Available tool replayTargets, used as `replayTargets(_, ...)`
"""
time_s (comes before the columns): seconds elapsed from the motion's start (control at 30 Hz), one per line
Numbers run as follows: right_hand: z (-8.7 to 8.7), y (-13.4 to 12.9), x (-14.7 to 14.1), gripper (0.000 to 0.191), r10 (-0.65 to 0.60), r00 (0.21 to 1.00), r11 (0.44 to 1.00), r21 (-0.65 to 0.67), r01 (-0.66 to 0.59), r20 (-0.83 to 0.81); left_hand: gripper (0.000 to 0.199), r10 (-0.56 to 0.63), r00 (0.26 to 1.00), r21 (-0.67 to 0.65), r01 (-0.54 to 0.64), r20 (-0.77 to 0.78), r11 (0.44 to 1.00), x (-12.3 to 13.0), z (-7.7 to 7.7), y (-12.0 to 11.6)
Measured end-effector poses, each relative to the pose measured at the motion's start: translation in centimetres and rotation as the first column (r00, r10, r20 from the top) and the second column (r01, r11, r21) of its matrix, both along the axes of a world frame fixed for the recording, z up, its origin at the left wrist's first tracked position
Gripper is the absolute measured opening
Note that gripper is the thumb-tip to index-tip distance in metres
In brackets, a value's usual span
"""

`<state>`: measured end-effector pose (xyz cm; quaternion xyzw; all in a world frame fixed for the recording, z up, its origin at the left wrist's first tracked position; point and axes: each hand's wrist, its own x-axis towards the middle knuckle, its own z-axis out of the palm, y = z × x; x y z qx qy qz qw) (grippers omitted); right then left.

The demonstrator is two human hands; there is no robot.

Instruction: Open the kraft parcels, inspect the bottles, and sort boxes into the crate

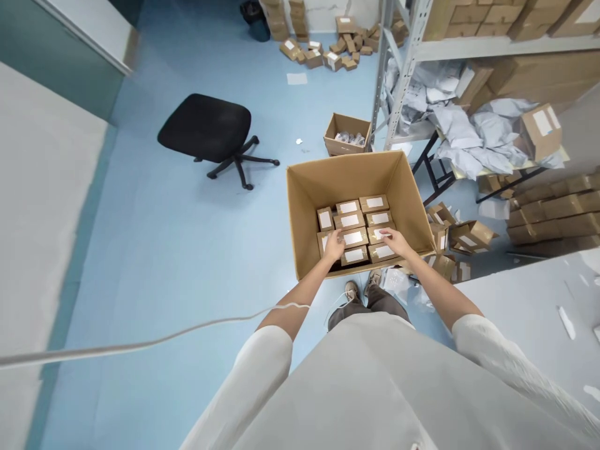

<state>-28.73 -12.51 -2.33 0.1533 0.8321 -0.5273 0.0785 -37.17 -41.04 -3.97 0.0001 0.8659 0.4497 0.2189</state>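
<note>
A large open cardboard carton (344, 170) stands on the floor before me, and several small cardboard boxes (349, 220) with white labels lie in rows inside it. My left hand (334, 245) reaches in, its fingers closed at the left end of one labelled box (353, 237). On the right side, my right hand (395, 242) has its thumb and fingers closed at the right end of the neighbouring box (375, 236), over part of its label. The undersides of both boxes are hidden.
A black office chair (206, 128) stands at left. Beyond the carton is a smaller open box (347, 134). Metal shelving (407, 69), grey mailing bags (457, 128) and loose boxes (471, 236) fill the right. A white cable (187, 327) crosses my left arm.
</note>
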Motion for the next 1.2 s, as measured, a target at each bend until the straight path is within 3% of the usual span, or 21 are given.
replayTargets(0.17,-2.5,-0.4,-2.7,0.032,0.119,0.988,0.992,0.024,-0.122,0.097,0.056,-0.012,0.999,-0.131,0.016,0.031,0.991,0.3,-1.5,-1.7)
replayTargets(0.33,-6.1,-1.0,-4.3,0.039,0.296,0.923,0.937,0.113,-0.331,0.246,0.062,-0.214,0.975,-0.266,0.223,0.062,0.938,1.0,-4.0,-3.4)
replayTargets(0.57,-11.0,-1.2,-3.9,0.06,0.494,0.755,0.724,0.278,-0.632,0.431,0.064,-0.423,0.888,-0.412,0.458,0.178,0.787,1.2,-8.9,-3.7)
replayTargets(0.73,-15.0,-1.6,-3.1,0.071,0.538,0.651,0.577,0.328,-0.748,0.535,0.063,-0.496,0.842,-0.46,0.534,0.213,0.709,1.4,-13.1,-3.8)
replayTargets(0.97,-20.4,-2.4,-2.7,0.085,0.641,0.605,0.471,0.381,-0.796,0.472,0.078,-0.53,0.841,-0.318,0.535,0.108,0.783,1.5,-17.9,-3.5)
replayTargets(1.07,-21.2,-3.2,-2.7,0.09,0.681,0.583,0.429,0.404,-0.808,0.444,0.078,-0.503,0.856,-0.262,0.515,0.118,0.816,1.4,-18.7,-3.0)
replayTargets(1.2,-21.4,-4.2,-2.8,0.088,0.68,0.6,0.445,0.413,-0.795,0.422,0.073,-0.472,0.868,-0.227,0.496,0.155,0.838,1.6,-19.3,-2.3)
